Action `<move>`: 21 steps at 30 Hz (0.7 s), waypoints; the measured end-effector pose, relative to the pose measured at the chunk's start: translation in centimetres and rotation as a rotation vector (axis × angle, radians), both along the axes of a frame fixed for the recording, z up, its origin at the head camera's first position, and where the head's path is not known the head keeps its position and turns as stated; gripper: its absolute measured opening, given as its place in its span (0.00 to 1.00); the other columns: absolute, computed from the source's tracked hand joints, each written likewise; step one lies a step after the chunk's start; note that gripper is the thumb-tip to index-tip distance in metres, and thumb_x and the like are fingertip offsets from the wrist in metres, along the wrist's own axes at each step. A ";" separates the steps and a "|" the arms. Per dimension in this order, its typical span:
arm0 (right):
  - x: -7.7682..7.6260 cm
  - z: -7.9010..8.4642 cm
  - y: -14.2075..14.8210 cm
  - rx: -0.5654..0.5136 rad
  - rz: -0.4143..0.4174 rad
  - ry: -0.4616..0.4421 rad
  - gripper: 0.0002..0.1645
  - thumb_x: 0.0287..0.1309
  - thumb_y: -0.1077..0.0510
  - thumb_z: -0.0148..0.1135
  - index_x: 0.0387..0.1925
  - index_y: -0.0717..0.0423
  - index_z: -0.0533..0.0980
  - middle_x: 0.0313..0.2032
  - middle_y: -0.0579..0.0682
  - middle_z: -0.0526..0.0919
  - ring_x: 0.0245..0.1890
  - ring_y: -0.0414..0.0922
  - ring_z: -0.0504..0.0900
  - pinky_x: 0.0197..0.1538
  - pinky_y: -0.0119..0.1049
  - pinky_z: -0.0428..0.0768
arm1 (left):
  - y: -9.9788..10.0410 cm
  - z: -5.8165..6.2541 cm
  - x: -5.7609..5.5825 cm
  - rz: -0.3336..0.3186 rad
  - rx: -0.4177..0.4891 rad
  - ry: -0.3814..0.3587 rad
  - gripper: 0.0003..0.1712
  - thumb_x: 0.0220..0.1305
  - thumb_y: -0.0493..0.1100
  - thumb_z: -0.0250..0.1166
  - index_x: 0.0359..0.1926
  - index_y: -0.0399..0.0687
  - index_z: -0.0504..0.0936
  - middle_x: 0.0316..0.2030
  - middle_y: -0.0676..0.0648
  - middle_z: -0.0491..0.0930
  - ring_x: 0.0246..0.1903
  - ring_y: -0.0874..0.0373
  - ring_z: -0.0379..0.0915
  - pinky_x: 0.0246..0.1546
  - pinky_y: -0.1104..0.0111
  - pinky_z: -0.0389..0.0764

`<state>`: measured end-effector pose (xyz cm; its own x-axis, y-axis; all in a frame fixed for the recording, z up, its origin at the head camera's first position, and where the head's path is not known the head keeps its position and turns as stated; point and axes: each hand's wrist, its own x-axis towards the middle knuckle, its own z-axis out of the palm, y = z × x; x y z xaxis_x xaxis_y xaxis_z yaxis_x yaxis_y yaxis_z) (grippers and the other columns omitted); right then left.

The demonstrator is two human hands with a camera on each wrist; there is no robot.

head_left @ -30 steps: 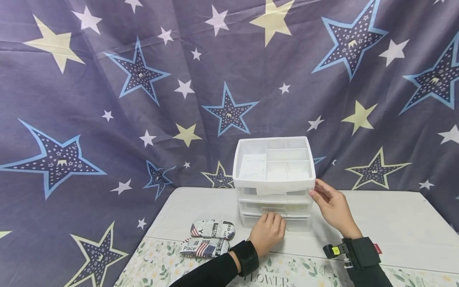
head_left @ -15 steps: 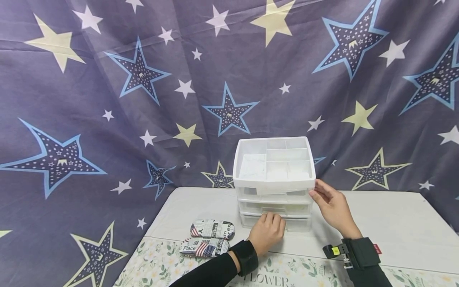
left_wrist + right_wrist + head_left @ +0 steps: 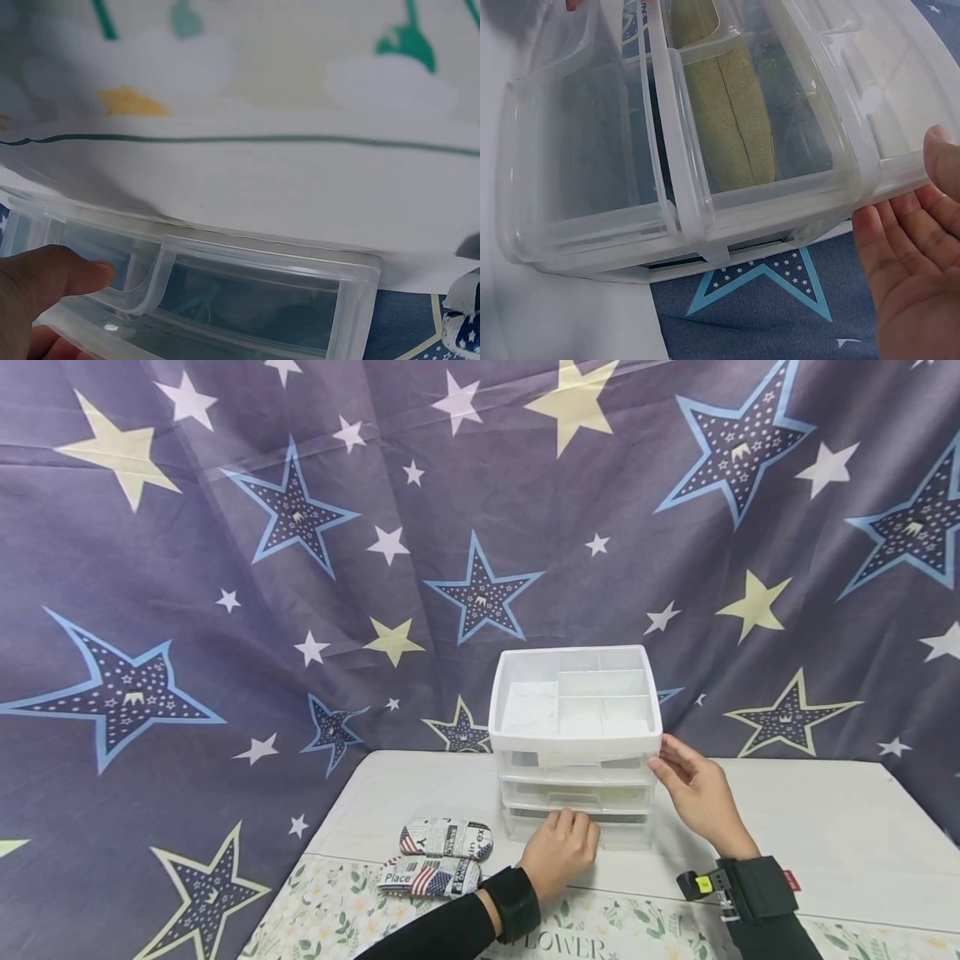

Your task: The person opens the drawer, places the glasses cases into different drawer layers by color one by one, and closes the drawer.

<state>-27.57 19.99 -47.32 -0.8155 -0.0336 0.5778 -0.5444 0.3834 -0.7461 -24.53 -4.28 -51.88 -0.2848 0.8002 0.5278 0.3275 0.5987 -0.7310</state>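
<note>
A white plastic drawer unit (image 3: 575,745) with clear drawers stands at the table's back. My left hand (image 3: 561,853) grips the front of the bottom drawer (image 3: 626,833); in the left wrist view its thumb (image 3: 79,271) lies on the handle and the other fingers are partly hidden behind the clear plastic. The bottom drawer sits slightly forward of the frame in the right wrist view. My right hand (image 3: 701,797) holds the unit's right front corner, thumb at the front and fingers along the side. An olive-green cloth item (image 3: 731,112) lies inside the middle drawer.
Two rounded newspaper-print pieces with flag motifs, a back one (image 3: 445,839) and a front one (image 3: 429,877), lie left of my left hand. The unit's top is a compartmented tray (image 3: 573,745). A floral cloth (image 3: 322,902) covers the table's front, and a starry curtain (image 3: 420,510) hangs behind.
</note>
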 end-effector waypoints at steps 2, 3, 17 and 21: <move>-0.1 0.0 0.1 0.008 -0.002 0.003 0.29 0.71 0.61 0.63 0.68 0.72 0.70 0.55 0.70 0.82 0.56 0.62 0.81 0.53 0.10 0.70 | 0.0 -0.6 -0.3 0.007 -0.006 -0.006 0.26 0.77 0.31 0.41 0.28 0.53 0.80 0.27 0.52 0.79 0.26 0.61 0.76 0.28 0.73 0.82; -0.1 -0.1 0.1 0.008 -0.001 0.003 0.30 0.71 0.61 0.63 0.68 0.72 0.70 0.55 0.70 0.82 0.56 0.62 0.81 0.53 0.10 0.70 | 0.1 -0.8 -0.3 0.013 -0.011 -0.013 0.26 0.77 0.31 0.40 0.29 0.53 0.81 0.27 0.52 0.79 0.26 0.60 0.76 0.28 0.72 0.82; 0.1 0.0 0.0 0.003 -0.003 -0.006 0.29 0.72 0.60 0.62 0.68 0.73 0.69 0.55 0.70 0.82 0.56 0.63 0.81 0.54 0.10 0.70 | -0.1 -1.0 0.8 0.060 -0.088 -0.117 0.04 0.68 0.44 0.67 0.37 0.50 0.83 0.34 0.50 0.83 0.32 0.61 0.79 0.33 0.73 0.84; 0.1 0.0 -0.1 0.007 -0.005 -0.004 0.29 0.72 0.60 0.62 0.68 0.73 0.69 0.55 0.70 0.82 0.56 0.63 0.81 0.54 0.10 0.70 | -0.1 -0.9 1.1 0.064 -0.100 -0.122 0.06 0.67 0.46 0.68 0.38 0.50 0.83 0.35 0.50 0.84 0.32 0.61 0.80 0.35 0.73 0.85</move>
<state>-27.50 19.93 -47.31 -0.8178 -0.0335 0.5745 -0.5397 0.3911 -0.7455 -23.46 -4.43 -52.76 -0.3939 0.8249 0.4053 0.3806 0.5478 -0.7450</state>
